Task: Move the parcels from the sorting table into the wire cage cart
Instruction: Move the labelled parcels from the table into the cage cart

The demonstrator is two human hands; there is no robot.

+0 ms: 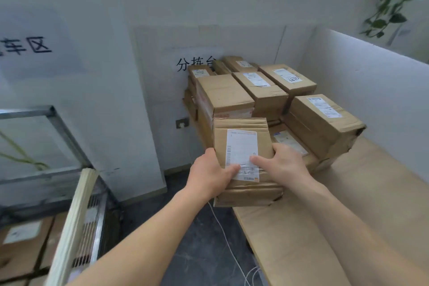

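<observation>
Brown cardboard parcel (pixel 242 146) with white label: grasped at both sides by left hand (pixel 209 175) and right hand (pixel 284 165), over corner of pale wooden desk (pixel 348 216). Stacked brown boxes (pixel 222 93) await behind; labelled boxes (pixel 23 241) lie in grey wire cage cart (pixel 89 227). Most work seemingly left.

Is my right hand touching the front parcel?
Touching. The head view shows the right hand gripping the parcel: the thumb presses on its label and the fingers curl round its right edge.
</observation>
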